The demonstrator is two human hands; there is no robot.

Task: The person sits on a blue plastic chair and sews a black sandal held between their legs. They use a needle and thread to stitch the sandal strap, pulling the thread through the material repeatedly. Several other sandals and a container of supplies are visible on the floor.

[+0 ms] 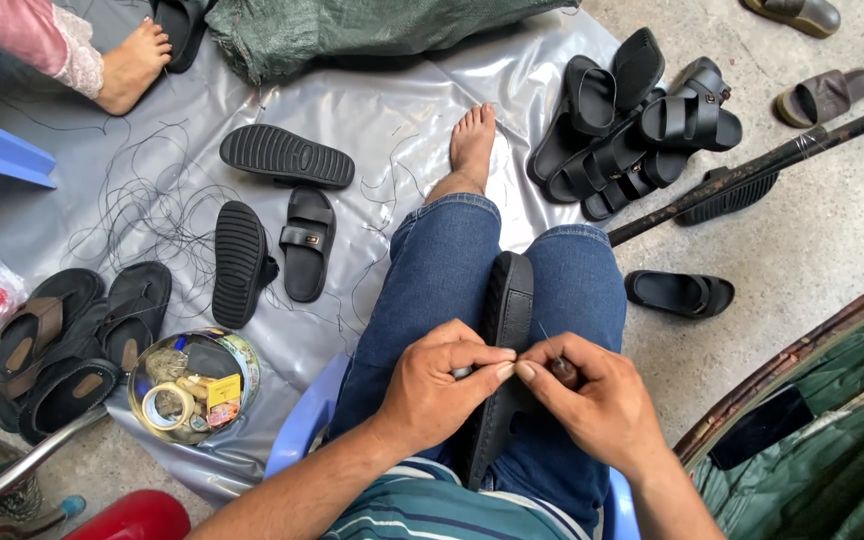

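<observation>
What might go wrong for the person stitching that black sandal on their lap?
The left hand pinches the black sandal right beside the right hand, which grips a small tool; a slip could prick a finger. Loose black thread sprawls over the grey sheet near a bare foot and might snag it.

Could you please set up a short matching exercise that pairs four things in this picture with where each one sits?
Things:
1. black sandal being worked on
2. round tin
3. pile of black sandals
4. long dark rod

Places:
A. on the grey sheet, beyond the right knee
B. clamped between the knees
C. slanting across the concrete on the right
D. on the sheet edge, left of the blue stool

Pairs: 1-B, 2-D, 3-A, 4-C
</observation>
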